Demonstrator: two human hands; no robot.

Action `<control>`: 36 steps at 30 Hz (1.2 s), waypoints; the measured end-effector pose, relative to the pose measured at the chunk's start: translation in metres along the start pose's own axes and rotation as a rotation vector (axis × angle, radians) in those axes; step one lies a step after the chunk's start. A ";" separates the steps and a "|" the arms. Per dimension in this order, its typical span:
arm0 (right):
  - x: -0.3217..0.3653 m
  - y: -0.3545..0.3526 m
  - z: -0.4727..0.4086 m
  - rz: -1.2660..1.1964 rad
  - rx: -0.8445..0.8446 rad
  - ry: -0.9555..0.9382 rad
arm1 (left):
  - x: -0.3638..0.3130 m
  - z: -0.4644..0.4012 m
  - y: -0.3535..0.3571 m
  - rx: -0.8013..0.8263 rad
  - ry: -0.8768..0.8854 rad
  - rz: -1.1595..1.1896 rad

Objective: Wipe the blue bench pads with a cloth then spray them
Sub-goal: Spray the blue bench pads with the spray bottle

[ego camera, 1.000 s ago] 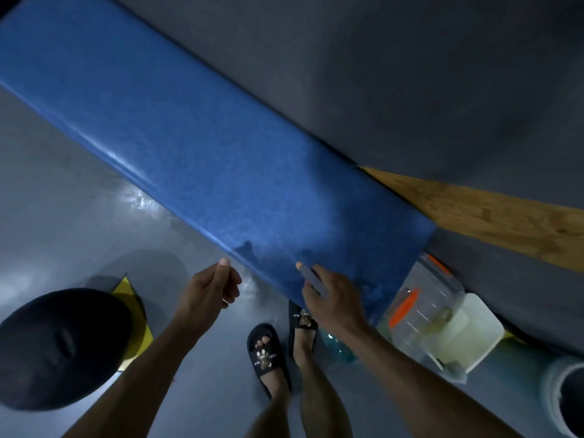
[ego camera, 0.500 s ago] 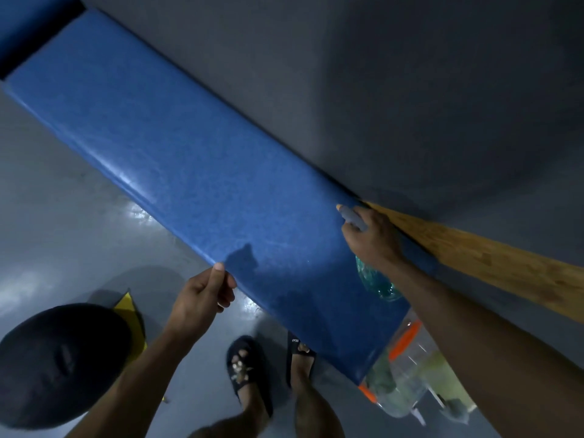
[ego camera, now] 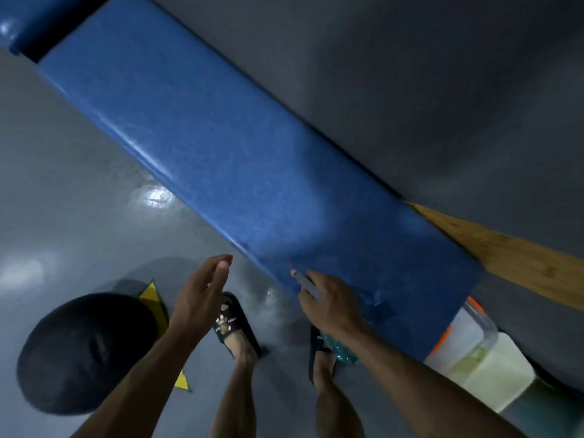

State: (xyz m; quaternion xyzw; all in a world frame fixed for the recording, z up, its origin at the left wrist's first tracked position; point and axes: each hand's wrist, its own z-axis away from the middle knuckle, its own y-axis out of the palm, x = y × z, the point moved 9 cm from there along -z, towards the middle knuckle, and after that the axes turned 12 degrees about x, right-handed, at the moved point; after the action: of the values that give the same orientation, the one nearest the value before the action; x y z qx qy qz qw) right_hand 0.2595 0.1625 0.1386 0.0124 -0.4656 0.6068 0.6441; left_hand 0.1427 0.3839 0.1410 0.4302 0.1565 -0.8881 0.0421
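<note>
Curled around a spray bottle (ego camera: 343,349), the right hand (ego camera: 328,308) sat at the near edge of the blue bench pad (ego camera: 240,159). The left hand (ego camera: 199,295) was flat, fingers straight, holding nothing, just off that edge. Below was shiny grey floor (ego camera: 63,200); a wood board (ego camera: 512,257) lay past the pad.

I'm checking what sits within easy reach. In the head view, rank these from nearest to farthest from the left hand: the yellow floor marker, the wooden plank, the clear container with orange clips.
From the left hand:
1. Yellow floor marker, just to its left on the floor.
2. Clear container, right, past the pad's end.
3. Wooden plank, far right, behind the pad.
</note>
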 end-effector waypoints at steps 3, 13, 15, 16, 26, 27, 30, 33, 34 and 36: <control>0.003 -0.019 -0.016 -0.041 -0.135 0.057 | 0.008 -0.005 -0.028 0.007 0.010 -0.013; -0.022 -0.140 -0.081 -0.104 -0.381 0.377 | -0.007 -0.042 -0.095 0.052 0.076 -0.039; -0.014 -0.142 -0.084 -0.075 -0.359 0.414 | -0.011 -0.049 -0.104 0.065 0.087 -0.036; -0.007 -0.140 -0.083 -0.060 -0.361 0.414 | -0.012 -0.051 -0.108 0.069 0.092 -0.037; 0.111 0.015 -0.076 -0.047 0.006 0.038 | -0.002 -0.061 -0.146 0.071 0.061 -0.003; 0.117 0.027 -0.077 -0.067 0.025 0.029 | 0.001 -0.060 -0.150 0.062 0.055 -0.006; 0.126 0.034 -0.086 -0.106 -0.018 0.053 | 0.009 -0.061 -0.161 0.050 0.039 -0.014; 0.121 0.022 -0.096 -0.152 -0.098 0.109 | 0.012 -0.067 -0.170 0.036 0.029 -0.029; 0.117 0.016 -0.100 -0.161 -0.114 0.133 | 0.012 -0.069 -0.173 0.034 0.027 -0.034; 0.110 -0.001 -0.110 -0.155 -0.156 0.169 | 0.009 -0.076 -0.177 0.024 0.017 -0.036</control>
State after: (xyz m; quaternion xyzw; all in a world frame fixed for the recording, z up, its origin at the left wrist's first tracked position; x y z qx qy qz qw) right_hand 0.3063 0.3107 0.1447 -0.0528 -0.4530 0.5164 0.7249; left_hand 0.1568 0.5759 0.1328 0.4355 0.1539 -0.8867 0.0195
